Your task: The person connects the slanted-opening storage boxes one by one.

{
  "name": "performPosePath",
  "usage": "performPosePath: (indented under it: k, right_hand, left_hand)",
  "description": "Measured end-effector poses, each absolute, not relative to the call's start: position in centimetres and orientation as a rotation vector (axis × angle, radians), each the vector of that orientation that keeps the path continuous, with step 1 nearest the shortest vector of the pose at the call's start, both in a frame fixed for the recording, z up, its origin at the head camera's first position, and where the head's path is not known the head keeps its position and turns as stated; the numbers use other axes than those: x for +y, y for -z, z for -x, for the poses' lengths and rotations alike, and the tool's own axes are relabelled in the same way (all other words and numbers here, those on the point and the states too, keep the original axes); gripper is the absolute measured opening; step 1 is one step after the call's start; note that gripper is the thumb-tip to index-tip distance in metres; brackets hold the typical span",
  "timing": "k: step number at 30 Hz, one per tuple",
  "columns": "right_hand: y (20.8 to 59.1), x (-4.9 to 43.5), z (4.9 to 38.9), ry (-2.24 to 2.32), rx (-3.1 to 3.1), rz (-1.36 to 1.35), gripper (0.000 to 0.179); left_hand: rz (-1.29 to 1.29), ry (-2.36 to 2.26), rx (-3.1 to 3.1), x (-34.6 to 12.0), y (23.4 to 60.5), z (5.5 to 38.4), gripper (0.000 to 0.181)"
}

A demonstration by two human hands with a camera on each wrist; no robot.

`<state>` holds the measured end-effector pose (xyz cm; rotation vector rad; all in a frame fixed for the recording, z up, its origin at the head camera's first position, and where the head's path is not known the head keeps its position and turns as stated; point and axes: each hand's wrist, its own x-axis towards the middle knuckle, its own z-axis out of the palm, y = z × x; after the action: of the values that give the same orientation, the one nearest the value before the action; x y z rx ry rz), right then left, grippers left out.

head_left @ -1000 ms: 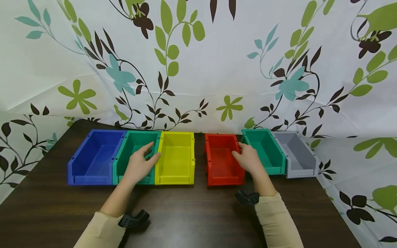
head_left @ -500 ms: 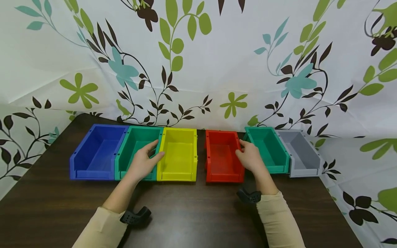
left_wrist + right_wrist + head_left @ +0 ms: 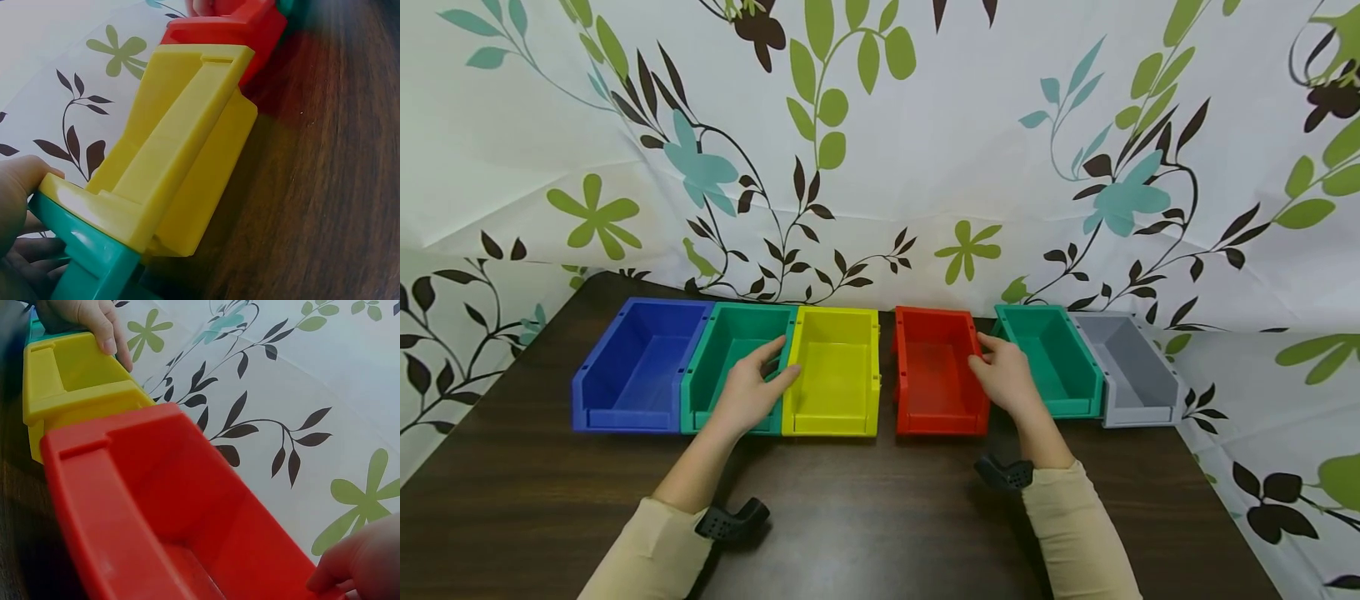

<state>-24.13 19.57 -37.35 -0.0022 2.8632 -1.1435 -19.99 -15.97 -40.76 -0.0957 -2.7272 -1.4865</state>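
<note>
My left hand (image 3: 751,390) grips the side where the yellow bin (image 3: 835,375) meets the left green bin (image 3: 737,329). Its thumb reaches over the yellow rim, while the other fingers are on the green bin's side, partly hidden in the left wrist view. With my right hand (image 3: 1006,375) I pinch the right wall of the red bin (image 3: 936,375), thumb toward the inside. In the right wrist view only part of that hand (image 3: 365,562) shows, at the rim. A narrow gap separates the red bin from the yellow one.
A blue bin (image 3: 647,367) stands at the left end of the row, against the green one. Right of my right hand are another green bin (image 3: 1052,362) and a grey bin (image 3: 1135,371). Patterned cloth (image 3: 880,183) hangs behind the dark wooden table (image 3: 850,517).
The red bin has slid left with my right hand, narrowing the gap to the yellow bin. My left hand has closed from spread fingers onto the yellow bin's left side. The head view has shifted slightly.
</note>
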Motion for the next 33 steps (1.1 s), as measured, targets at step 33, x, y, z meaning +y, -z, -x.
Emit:
performPosePath:
  k: [33]
  right_hand:
    - [36.4, 18.5, 23.5, 1.549, 2.809, 0.02, 0.049]
  left_hand:
    - [0.077, 1.461, -2.714, -15.9, 40.8, 20.0, 0.059]
